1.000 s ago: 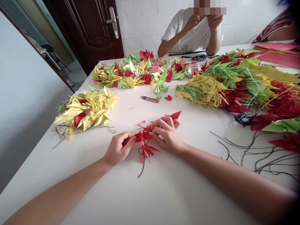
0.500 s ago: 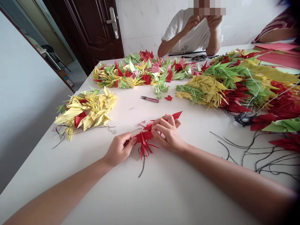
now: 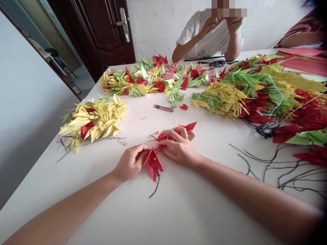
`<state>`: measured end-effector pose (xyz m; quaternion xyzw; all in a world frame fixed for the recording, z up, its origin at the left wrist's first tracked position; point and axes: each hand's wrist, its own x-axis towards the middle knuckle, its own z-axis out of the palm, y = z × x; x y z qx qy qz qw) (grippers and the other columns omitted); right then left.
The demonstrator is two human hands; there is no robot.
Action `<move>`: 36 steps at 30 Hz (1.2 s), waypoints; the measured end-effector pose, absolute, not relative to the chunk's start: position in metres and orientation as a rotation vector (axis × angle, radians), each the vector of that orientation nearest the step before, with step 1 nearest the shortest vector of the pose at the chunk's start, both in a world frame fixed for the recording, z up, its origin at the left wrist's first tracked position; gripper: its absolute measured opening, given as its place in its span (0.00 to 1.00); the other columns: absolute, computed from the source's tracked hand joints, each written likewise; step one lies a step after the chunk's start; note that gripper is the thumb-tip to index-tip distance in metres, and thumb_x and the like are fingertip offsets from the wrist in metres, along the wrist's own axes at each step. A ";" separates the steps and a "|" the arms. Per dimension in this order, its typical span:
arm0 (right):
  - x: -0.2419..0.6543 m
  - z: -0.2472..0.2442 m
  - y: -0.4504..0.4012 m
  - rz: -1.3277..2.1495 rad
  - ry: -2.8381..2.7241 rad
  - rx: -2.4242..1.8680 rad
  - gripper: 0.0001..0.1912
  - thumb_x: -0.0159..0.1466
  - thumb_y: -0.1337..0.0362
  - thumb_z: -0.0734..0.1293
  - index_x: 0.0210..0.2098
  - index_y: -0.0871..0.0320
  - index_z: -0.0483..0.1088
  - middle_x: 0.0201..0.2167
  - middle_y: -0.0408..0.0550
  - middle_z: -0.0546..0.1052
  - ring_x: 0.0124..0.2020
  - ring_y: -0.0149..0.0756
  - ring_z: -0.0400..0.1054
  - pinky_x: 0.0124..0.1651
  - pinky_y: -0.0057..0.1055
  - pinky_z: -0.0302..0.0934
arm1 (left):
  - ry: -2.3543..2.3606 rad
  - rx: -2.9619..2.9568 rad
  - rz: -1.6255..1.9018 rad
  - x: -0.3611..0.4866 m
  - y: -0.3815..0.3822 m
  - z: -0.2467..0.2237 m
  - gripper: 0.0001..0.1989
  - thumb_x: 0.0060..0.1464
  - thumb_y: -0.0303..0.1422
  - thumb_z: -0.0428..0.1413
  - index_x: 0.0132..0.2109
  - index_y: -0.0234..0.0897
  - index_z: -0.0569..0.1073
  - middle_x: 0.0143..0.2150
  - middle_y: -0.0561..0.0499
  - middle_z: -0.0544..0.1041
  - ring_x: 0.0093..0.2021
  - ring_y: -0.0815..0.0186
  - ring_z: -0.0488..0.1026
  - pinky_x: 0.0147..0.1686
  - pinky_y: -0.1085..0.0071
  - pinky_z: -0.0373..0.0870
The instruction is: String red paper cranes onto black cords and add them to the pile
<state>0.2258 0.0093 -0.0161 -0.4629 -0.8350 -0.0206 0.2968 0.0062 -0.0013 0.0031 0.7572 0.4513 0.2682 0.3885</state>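
Note:
My left hand (image 3: 130,162) is closed, thumb and fingers pinching a folded red paper crane (image 3: 154,164) by one side. Black cord (image 3: 155,190) trails from under this crane onto the white table. Curled over more red paper cranes (image 3: 189,126) is my right hand (image 3: 180,147), its fingertips touching them and hiding most of their middle. The cranes between the hands look strung in a row. Two small printed paper slips (image 3: 153,134) lie just beyond the cranes.
Thread snips (image 3: 162,108) lie beyond my hands, near a small red paper piece (image 3: 183,107). Yellow cranes (image 3: 107,117) are heaped at left, mixed-colour cranes (image 3: 150,80) at the back, strung bundles (image 3: 222,98) at right. Loose black cords (image 3: 278,163) spread at right. A person (image 3: 204,37) sits opposite.
The red crane at my left hand has turned and tipped downward, with its cord end shifting slightly nearer me. My right hand has slid a little left along the red cranes.

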 end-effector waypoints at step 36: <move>0.224 -0.016 0.003 -0.342 -2.117 -1.156 0.19 0.55 0.59 0.68 0.12 0.58 0.64 0.43 0.47 0.70 0.50 0.49 0.51 0.45 0.47 0.40 | 1.162 2.112 0.565 0.006 -0.004 0.005 0.15 0.59 0.34 0.46 0.24 0.37 0.62 0.22 0.55 0.63 0.24 0.70 0.59 0.25 0.72 0.57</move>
